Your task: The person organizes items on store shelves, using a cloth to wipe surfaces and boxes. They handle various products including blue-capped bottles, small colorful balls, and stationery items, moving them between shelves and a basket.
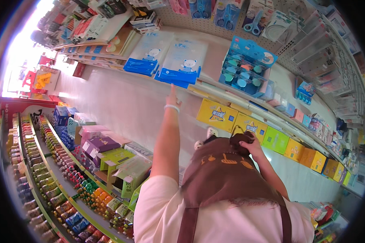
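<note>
My left hand [173,98] reaches forward with its index finger extended, the tip near the lower edge of a stack of clear and blue plastic packs with a bear print [185,60]. Beside it on the shelf lies a second such stack [147,53]. At my waist, my right hand [252,144] grips a bunched dark brown cloth [241,141] with a thin strap, in front of my brown apron [231,173]. To the right of the packs stands a blue display box [249,45] with small round-lidded containers.
Packaged scissors [228,15] hang on the pegboard. Yellow cartons [217,114] and a green carton [275,140] stand on the floor below the shelf. Bottle shelves [76,194] line the left, with opened cartons [102,147] beside them. A red box [79,69] stands further back.
</note>
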`<state>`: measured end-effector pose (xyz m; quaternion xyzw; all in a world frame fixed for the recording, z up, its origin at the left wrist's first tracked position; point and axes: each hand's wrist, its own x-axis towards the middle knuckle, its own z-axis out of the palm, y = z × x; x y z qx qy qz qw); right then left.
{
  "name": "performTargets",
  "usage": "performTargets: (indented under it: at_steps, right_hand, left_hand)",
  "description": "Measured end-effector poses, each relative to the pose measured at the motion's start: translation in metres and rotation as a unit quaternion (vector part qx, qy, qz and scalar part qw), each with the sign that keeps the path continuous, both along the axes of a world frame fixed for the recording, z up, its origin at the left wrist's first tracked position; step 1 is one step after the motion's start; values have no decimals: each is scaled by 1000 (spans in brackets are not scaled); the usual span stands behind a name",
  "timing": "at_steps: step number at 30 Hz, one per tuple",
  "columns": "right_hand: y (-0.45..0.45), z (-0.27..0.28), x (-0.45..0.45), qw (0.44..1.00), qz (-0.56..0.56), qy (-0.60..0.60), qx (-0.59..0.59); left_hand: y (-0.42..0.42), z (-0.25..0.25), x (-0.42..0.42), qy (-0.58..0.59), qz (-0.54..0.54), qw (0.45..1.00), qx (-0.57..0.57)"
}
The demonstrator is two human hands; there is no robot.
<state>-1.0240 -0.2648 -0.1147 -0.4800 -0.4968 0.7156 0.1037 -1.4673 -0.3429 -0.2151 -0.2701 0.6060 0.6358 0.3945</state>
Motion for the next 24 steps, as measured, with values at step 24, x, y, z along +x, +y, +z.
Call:
performTargets:
  at_steps: [24]
  right_hand:
    - [-77,21,-223,974,-214,-69,20]
  left_hand:
    - [151,24,-104,-69,-206,919,328]
